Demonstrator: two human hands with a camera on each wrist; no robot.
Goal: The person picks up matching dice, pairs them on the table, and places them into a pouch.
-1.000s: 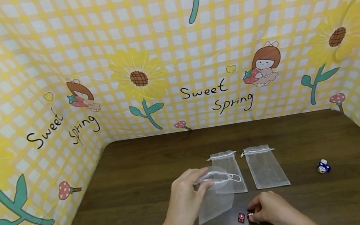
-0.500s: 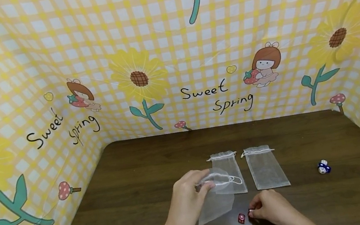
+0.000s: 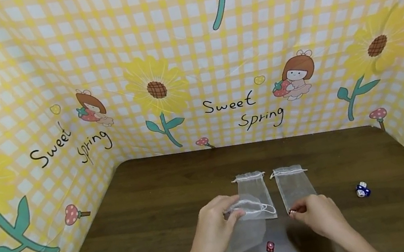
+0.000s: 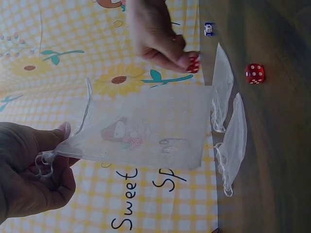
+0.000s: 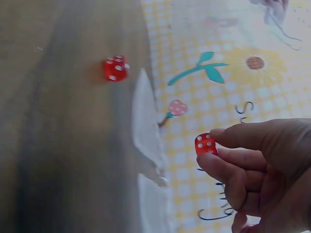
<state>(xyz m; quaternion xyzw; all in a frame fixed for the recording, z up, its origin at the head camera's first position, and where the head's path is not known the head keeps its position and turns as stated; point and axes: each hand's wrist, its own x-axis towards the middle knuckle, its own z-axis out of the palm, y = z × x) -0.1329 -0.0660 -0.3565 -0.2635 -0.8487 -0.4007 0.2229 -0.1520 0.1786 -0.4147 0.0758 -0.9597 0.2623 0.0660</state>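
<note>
My left hand (image 3: 217,222) pinches the rim of a sheer white drawstring bag (image 3: 247,233), whose mouth is spread and whose body hangs above the table. In the left wrist view that bag (image 4: 146,131) looks empty. Between thumb and fingertips my right hand (image 3: 321,215) holds a red die (image 5: 205,144) with white dots, lifted off the table, right of the bag. Another red die (image 3: 270,247) lies on the table below the two hands. Two more sheer bags, a left one (image 3: 253,189) and a right one (image 3: 293,182), lie flat behind.
Several blue and white dice (image 3: 362,190) are clustered at the right of the dark wooden table (image 3: 157,197). A yellow checked cloth (image 3: 189,56) with flower prints stands around the table's back and sides.
My right hand has picked the second red die up off the table and moved it up and to the right. The left hand, with the bag, has barely shifted.
</note>
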